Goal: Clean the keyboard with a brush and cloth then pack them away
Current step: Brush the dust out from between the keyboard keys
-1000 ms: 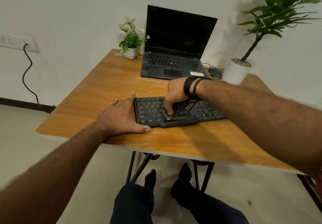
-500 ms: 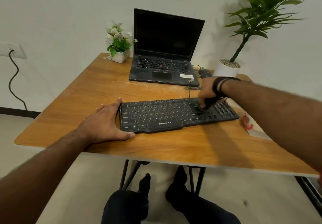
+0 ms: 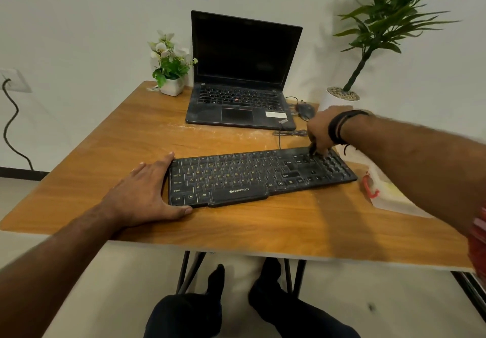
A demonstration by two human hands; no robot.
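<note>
i'm mid-brushing: my right hand pinches the brush at the keyboard's far right keys, left hand flat bracing its left end; next, the cloth.

A plain pale wall fills the upper frame. At far left, a wall socket trails a dark cable toward a dark skirting strip. The floor along the bottom looks light, perhaps tiled. A wooden table on black metal legs fills the centre. At upper right, a leafy plant stands in a white pot.
</note>
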